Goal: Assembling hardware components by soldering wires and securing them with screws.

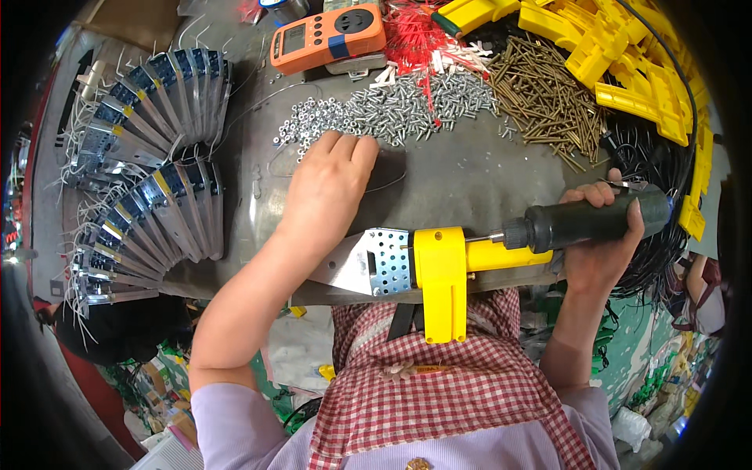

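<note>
My right hand (603, 235) is wrapped around a black electric screwdriver (576, 225), whose bit points left to the side of a yellow plastic handle (440, 270). Whether the bit sits in a screw there is too small to tell. A perforated metal blade (389, 262) joins the handle's left side, and both lie at the table's front edge, partly over my lap. My left hand (333, 184) is at the near edge of a pile of small silver nuts (313, 125), fingers curled down and together. Its fingertips are hidden, so what they hold does not show.
Silver screws (423, 102) and long brassy screws (544, 94) lie in heaps at the back. Yellow plastic parts (627, 63) and black cables (650, 164) crowd the right. Fanned metal blades with wires (168, 204) stand left. An orange meter (329, 37) is behind.
</note>
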`<state>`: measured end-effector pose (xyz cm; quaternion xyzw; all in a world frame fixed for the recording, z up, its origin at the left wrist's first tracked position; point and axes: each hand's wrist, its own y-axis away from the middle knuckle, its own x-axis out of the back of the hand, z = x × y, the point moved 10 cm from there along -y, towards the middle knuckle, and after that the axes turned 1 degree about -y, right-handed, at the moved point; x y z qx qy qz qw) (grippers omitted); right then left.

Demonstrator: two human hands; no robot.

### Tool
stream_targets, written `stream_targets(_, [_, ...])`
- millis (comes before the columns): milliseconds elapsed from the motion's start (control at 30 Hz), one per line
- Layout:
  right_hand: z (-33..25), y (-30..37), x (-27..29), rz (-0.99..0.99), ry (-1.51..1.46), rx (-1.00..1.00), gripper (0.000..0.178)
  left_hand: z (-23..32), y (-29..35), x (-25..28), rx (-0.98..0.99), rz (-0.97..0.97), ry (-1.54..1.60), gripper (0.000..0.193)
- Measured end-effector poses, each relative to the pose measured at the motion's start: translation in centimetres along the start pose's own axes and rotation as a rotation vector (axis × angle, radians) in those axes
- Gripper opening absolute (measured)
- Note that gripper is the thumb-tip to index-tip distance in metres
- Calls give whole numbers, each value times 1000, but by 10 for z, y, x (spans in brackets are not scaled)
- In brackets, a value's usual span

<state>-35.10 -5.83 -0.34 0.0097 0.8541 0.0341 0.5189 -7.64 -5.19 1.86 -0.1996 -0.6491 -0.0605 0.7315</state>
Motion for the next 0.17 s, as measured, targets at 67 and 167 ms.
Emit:
stream_targets(67, [1,0,1,1,-20,-12,42,-8,9,2,8,25,93,27])
stream_targets(167, [2,3,5,13,-30,-7,44,-12,25,6,132,28,440,19])
